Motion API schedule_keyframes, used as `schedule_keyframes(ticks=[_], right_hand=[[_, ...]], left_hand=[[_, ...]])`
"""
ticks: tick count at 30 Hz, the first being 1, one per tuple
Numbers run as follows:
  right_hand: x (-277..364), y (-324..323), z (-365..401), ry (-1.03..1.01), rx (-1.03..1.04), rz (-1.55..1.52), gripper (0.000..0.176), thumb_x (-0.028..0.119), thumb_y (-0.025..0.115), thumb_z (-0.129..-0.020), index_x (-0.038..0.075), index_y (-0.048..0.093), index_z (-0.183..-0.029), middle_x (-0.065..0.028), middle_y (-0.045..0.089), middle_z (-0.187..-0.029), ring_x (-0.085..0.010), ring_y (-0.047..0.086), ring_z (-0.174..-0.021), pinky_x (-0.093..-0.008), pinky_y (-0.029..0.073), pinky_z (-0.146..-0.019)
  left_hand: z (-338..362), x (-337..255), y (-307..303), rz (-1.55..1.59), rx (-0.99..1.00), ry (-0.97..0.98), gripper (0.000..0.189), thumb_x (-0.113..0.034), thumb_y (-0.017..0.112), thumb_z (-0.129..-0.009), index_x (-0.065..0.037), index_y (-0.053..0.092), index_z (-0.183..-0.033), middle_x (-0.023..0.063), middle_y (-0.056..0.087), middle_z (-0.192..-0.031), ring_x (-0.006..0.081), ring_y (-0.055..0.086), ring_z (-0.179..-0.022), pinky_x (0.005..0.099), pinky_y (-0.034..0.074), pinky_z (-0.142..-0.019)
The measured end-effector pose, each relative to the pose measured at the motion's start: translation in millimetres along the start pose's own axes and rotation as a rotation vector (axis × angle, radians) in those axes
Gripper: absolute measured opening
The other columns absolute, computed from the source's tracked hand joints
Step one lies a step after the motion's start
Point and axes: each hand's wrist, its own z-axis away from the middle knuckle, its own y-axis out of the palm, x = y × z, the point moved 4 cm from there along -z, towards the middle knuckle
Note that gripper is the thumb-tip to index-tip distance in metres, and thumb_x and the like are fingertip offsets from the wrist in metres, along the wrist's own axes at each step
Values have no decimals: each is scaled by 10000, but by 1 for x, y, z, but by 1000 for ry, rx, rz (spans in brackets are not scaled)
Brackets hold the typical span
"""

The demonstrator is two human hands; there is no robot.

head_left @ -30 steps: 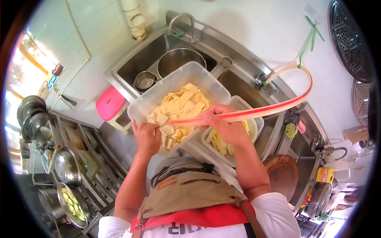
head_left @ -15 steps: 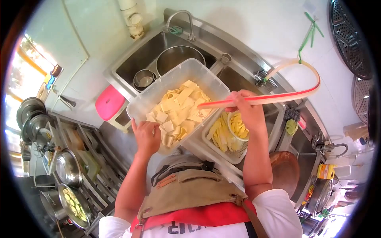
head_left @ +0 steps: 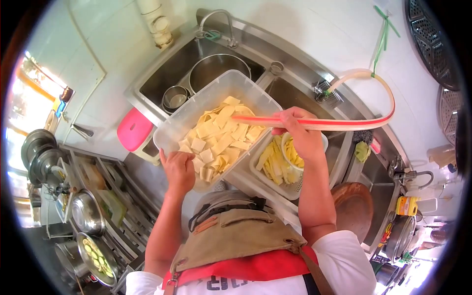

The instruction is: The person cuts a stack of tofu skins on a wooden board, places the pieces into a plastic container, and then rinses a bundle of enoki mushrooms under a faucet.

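A translucent plastic tub (head_left: pixel 169 129) stands tilted in front of me at the sink, loaded with flat, pale yellow cut pieces (head_left: pixel 221 132) that look like tofu sheets. My left hand (head_left: pixel 178 171) grips its near left rim, fingers curled at the edge. My right hand (head_left: pixel 301 133) is closed round a red-striped hose (head_left: pixel 344 124), with the hose's end hanging over the pieces. Whether water runs from it I cannot make out. Below my right wrist, a white basket (head_left: pixel 254 174) holds yellow-green strips of leafy vegetable (head_left: pixel 275 164), beside a round white bowl partly hidden by my hand.
Behind the tub, one sink basin (head_left: pixel 162 73) contains a large steel pot (head_left: pixel 220 63) and smaller metal bowls (head_left: pixel 175 98). A pink-lidded bin (head_left: pixel 133 129) is at left, near a rack with pans (head_left: pixel 87 211). A brown round board (head_left: pixel 351 209) leans at right.
The hose's end has swung left, further over the pale pieces, as my right hand moved slightly left and up. My left hand stays on the tub's rim.
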Motion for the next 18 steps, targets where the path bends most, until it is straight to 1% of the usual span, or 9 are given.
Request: schedule_keyframes(ticks=[2, 5, 8, 11, 14, 18], right_hand=[[3, -2, 3, 48, -2, 42, 221, 167, 587, -926, -38, 650, -876, -95, 666, -805, -156, 648, -688, -262, 521, -637], [8, -9, 5, 48, -82, -50, 230, 177, 597, -919, -34, 649, -844, -90, 661, -776, -146, 639, -670, -259, 517, -622], [5, -25, 1, 71, -79, 84, 239, 187, 604, -915, -30, 647, -826, -86, 659, -758, -139, 634, -660, -263, 517, -626], [-4, -27, -2, 81, -153, 67, 241, 193, 605, -915, -28, 650, -830, -84, 661, -755, -138, 631, -659, -264, 514, -632], [-7, -18, -4, 69, -173, 30, 239, 195, 598, -921, -28, 652, -853, -84, 665, -775, -146, 638, -679, -261, 511, -651], [-12, -4, -7, -15, -72, -46, 246, 202, 590, -932, -36, 644, -909, -91, 668, -818, -162, 646, -703, -269, 512, -674]], left_hand=[[0, -1, -1, 7, -1, -5, 142, -4, 536, -769, -61, 664, -747, 49, 650, -759, 244, 584, -853, 564, 175, -1120], [-1, -3, -3, 14, -8, -7, 148, 0, 532, -772, -60, 664, -745, 47, 649, -758, 242, 583, -853, 564, 172, -1123], [0, -3, -2, 18, -10, -7, 147, -5, 533, -776, -61, 665, -744, 50, 650, -761, 242, 584, -854, 566, 172, -1122], [0, -3, -2, 17, -5, -7, 146, -10, 535, -779, -62, 667, -743, 54, 651, -762, 243, 585, -856, 567, 171, -1122], [0, -3, -2, 22, -11, -9, 146, -13, 536, -780, -63, 669, -744, 57, 650, -763, 244, 585, -859, 567, 168, -1123], [-1, -1, -1, 16, -15, -8, 144, -16, 538, -778, -63, 670, -745, 57, 649, -767, 243, 586, -860, 563, 161, -1127]])
